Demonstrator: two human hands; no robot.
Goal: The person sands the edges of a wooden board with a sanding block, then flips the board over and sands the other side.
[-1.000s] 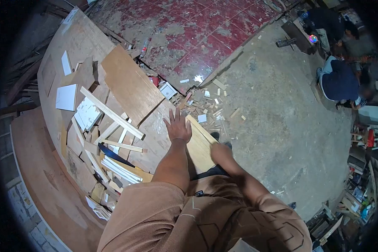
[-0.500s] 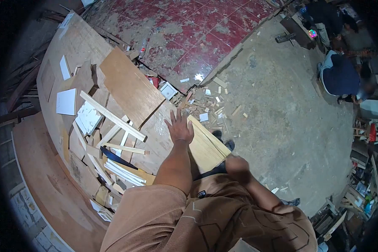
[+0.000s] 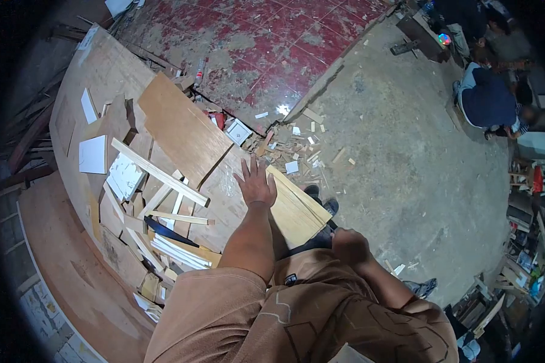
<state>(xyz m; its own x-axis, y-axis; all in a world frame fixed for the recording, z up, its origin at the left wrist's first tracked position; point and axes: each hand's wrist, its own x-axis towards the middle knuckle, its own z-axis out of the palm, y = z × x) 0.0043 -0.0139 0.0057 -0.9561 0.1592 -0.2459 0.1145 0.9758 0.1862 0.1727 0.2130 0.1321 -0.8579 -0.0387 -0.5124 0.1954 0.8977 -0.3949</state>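
Note:
My left hand (image 3: 257, 183) lies flat with fingers spread, on the table edge and the upper left edge of a pale wooden board (image 3: 293, 212). The board rests across my lap and the table edge, with a long split or seam along its right side. My right hand (image 3: 350, 245) is closed in a fist just beyond the board's lower right corner. A short dark piece (image 3: 332, 224), which looks like part of a tool, sticks out from the fist toward that corner. The rest of it is hidden.
On the worktable (image 3: 227, 187) lie a brown plywood sheet (image 3: 181, 121), a long wooden strip (image 3: 160, 172), white panels (image 3: 93, 154) and a dark blue curved object (image 3: 166, 232). Wood scraps (image 3: 312, 160) litter the floor. A co-worker (image 3: 487, 100) crouches at the upper right.
My right fist has moved slightly down and right, away from the board's corner, and is less blurred. The dark piece now shows. My left hand stays on the board as the view shifts a little.

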